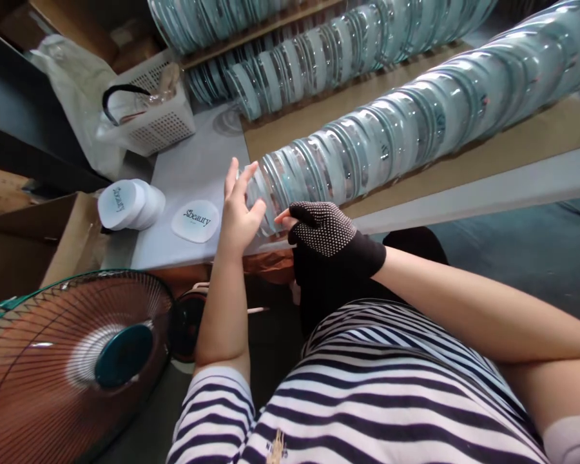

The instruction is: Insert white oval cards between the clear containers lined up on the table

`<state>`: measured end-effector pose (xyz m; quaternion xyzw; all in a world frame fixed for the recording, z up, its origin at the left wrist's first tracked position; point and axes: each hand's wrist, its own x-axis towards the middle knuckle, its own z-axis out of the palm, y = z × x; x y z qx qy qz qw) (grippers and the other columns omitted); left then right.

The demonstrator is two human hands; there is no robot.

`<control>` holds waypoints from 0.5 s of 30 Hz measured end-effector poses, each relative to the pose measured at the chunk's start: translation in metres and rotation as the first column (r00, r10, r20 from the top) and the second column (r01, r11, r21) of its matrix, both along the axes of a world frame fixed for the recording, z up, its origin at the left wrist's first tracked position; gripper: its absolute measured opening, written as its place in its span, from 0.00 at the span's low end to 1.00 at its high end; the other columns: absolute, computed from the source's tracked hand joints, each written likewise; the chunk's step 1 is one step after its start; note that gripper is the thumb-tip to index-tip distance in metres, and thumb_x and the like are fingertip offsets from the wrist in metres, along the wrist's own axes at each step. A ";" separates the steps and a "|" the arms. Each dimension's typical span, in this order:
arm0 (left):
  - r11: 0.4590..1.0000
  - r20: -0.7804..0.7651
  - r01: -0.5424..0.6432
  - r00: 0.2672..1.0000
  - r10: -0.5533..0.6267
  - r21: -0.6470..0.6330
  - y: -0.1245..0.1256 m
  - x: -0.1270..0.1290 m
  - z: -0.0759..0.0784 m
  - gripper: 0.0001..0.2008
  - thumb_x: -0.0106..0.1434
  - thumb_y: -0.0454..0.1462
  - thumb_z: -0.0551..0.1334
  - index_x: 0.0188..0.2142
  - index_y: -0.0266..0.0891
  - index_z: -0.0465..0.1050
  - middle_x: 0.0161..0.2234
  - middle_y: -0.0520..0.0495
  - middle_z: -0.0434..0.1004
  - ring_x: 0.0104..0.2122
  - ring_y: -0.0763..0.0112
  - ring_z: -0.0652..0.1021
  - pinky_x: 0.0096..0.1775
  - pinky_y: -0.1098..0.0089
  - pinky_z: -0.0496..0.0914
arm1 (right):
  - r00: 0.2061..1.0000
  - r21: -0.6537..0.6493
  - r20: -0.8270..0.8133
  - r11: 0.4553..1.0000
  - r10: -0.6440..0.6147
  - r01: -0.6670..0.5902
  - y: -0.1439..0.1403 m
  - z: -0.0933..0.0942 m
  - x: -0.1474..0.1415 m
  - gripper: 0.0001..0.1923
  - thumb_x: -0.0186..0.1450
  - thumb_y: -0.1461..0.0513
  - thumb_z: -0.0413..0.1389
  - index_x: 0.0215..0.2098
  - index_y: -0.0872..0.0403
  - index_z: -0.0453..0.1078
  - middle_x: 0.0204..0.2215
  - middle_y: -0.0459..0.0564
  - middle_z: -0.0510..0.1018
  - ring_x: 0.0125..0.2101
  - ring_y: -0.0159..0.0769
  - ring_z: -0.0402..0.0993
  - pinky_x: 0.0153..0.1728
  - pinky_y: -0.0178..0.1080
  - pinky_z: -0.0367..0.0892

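My left hand (pixel 241 209), bare, reaches to the near end of a long row of clear round plastic containers (pixel 352 154) lying on their sides. Its fingers are spread and touch or nearly touch the end container. My right hand (pixel 323 231) wears a black dotted glove with bare fingertips. Its fingers are curled together at the lower edge of the same row's end; what they grip, if anything, is hidden. Left of my hands, a white rounded disc (pixel 196 221) printed "beauty" lies flat on the white table (pixel 193 154). A stack of similar white discs (pixel 130 204) stands beside it.
More rows of clear containers (pixel 314 61) lie behind, on brown cardboard (pixel 290 125). A white perforated basket (pixel 162 122) stands at the back left. A fan (pixel 120 354) is close at the lower left, below an open cardboard box (pixel 72 238).
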<state>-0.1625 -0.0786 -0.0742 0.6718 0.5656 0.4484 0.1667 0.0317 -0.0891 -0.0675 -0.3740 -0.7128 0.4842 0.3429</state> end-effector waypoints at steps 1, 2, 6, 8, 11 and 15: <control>1.000 -0.009 -0.005 1.000 0.005 -0.008 -0.001 -0.001 0.001 0.33 0.57 0.25 0.60 0.60 0.50 0.67 0.71 0.50 0.51 0.70 0.57 0.55 0.68 0.58 0.53 | 0.998 -0.066 -0.059 0.998 -0.007 0.003 0.002 -0.001 0.005 0.14 0.67 0.55 0.52 0.39 0.55 0.76 0.25 0.46 0.78 0.24 0.30 0.75 0.27 0.33 0.70; 1.000 -0.026 -0.021 0.999 0.021 -0.009 -0.001 -0.001 0.001 0.33 0.56 0.25 0.60 0.60 0.50 0.68 0.71 0.50 0.51 0.69 0.58 0.56 0.68 0.58 0.55 | 0.995 -0.126 -0.100 0.992 -0.021 0.008 0.003 -0.002 0.011 0.14 0.67 0.55 0.52 0.40 0.55 0.75 0.24 0.45 0.77 0.23 0.30 0.74 0.25 0.32 0.69; 0.984 -0.151 -0.154 0.974 0.167 0.094 0.005 0.001 0.005 0.30 0.55 0.23 0.57 0.55 0.44 0.74 0.66 0.47 0.63 0.66 0.59 0.64 0.67 0.60 0.59 | 0.991 -0.094 -0.102 0.992 -0.088 0.078 0.007 0.002 0.046 0.15 0.67 0.54 0.52 0.42 0.54 0.76 0.24 0.44 0.77 0.23 0.30 0.75 0.26 0.32 0.71; 0.964 -0.204 -0.209 0.949 0.241 0.166 0.011 0.003 0.006 0.26 0.58 0.24 0.56 0.53 0.45 0.77 0.63 0.50 0.69 0.63 0.59 0.69 0.66 0.58 0.61 | 0.985 0.101 -0.028 0.980 -0.171 0.173 0.015 0.008 0.078 0.16 0.68 0.54 0.52 0.44 0.53 0.76 0.27 0.46 0.79 0.26 0.31 0.77 0.32 0.34 0.72; 0.937 -0.227 -0.258 0.923 0.311 0.238 0.017 0.004 0.008 0.22 0.60 0.32 0.62 0.51 0.55 0.77 0.59 0.61 0.73 0.59 0.58 0.73 0.64 0.54 0.65 | 0.883 0.405 0.011 0.809 -0.469 0.425 0.044 0.019 0.148 0.17 0.69 0.55 0.49 0.45 0.53 0.76 0.35 0.51 0.82 0.35 0.34 0.79 0.43 0.38 0.71; 0.947 -0.174 -0.269 0.938 0.300 0.178 0.015 -0.001 0.008 0.20 0.63 0.42 0.63 0.50 0.75 0.73 0.59 0.80 0.68 0.61 0.62 0.71 0.66 0.54 0.61 | 0.519 0.565 -0.021 0.419 -0.854 0.711 0.106 0.019 0.271 0.21 0.70 0.60 0.46 0.57 0.60 0.68 0.54 0.64 0.75 0.52 0.35 0.73 0.53 0.38 0.64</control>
